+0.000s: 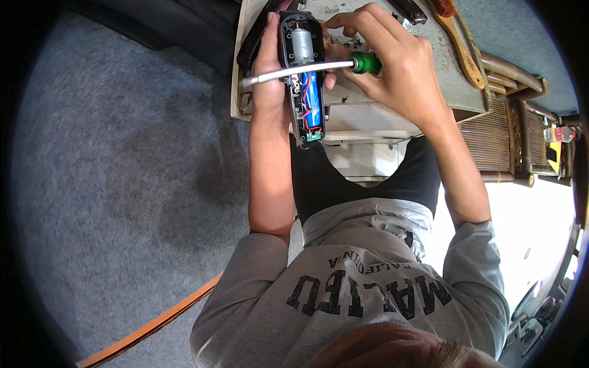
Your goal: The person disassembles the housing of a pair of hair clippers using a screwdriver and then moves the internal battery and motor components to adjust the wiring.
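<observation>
Steady the open housing, keep the shaft off the wires

The open black housing (302, 81) sits upright over the near left part of the bench, its insides facing you: silver motor (302, 46) at the far end, blue cell (313, 101) and red wires (305, 111) nearer, green circuit board (315, 134) nearest. Your left hand (267, 54) grasps it along its left side — keep that grip firm but off the wiring. Your right hand (399, 69) has the screwdriver (325, 65) by its green handle, index finger and thumb parted. The long shaft lies across the view of the housing, pointing left; contact is unclear. Best swing it clear before fine finger work — a slip could nick a wire. Mind the small parts (345, 40) beyond, on the bench (451, 83).
</observation>
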Tool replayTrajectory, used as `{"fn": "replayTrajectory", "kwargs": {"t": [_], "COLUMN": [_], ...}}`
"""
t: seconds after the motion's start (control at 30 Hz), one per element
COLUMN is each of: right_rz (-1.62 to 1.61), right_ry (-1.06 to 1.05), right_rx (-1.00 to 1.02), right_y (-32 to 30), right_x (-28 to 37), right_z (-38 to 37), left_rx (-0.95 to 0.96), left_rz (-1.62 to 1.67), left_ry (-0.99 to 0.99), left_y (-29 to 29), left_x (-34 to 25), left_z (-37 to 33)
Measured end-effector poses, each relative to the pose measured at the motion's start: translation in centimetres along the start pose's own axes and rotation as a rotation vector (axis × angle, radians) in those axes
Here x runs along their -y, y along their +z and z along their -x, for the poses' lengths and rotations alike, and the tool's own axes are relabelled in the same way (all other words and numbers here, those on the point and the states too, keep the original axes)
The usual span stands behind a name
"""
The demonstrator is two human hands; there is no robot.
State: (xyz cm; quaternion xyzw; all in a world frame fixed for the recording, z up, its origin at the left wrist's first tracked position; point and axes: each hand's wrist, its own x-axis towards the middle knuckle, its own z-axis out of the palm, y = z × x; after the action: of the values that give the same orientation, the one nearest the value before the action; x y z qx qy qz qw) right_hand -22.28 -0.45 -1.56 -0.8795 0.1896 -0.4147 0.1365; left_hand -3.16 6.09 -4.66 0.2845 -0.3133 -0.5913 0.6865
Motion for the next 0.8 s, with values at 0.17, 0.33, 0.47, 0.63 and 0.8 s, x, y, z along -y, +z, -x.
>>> {"fn": "replayTrajectory", "kwargs": {"t": [0.17, 0.33, 0.47, 0.63, 0.8], "right_rz": [-0.077, -0.542, -0.483, -0.704, -0.784], "right_ry": [-0.080, 0.398, 0.372, 0.403, 0.545], "right_rx": [-0.180, -0.027, 0.151, 0.325, 0.218], "right_y": [2.3, 1.9, 0.9, 0.0, -0.1], "right_x": [-2.8, -0.8, 0.4, -0.3, -0.6], "right_z": [0.7, 1.8, 2.3, 2.0, 2.5], "left_rx": [-0.022, 0.185, 0.119, 0.260, 0.085], "left_rz": [0.052, 0.122, 0.197, 0.160, -0.158], "left_ry": [-0.029, 0.058, 0.160, 0.190, 0.153], "left_y": [-0.2, -1.5, -1.1, -1.3, 2.9], "left_x": [-0.3, -0.5, 0.3, 0.4, 2.1], "left_z": [-0.7, -1.8, -2.8, -3.7, -1.4]}}
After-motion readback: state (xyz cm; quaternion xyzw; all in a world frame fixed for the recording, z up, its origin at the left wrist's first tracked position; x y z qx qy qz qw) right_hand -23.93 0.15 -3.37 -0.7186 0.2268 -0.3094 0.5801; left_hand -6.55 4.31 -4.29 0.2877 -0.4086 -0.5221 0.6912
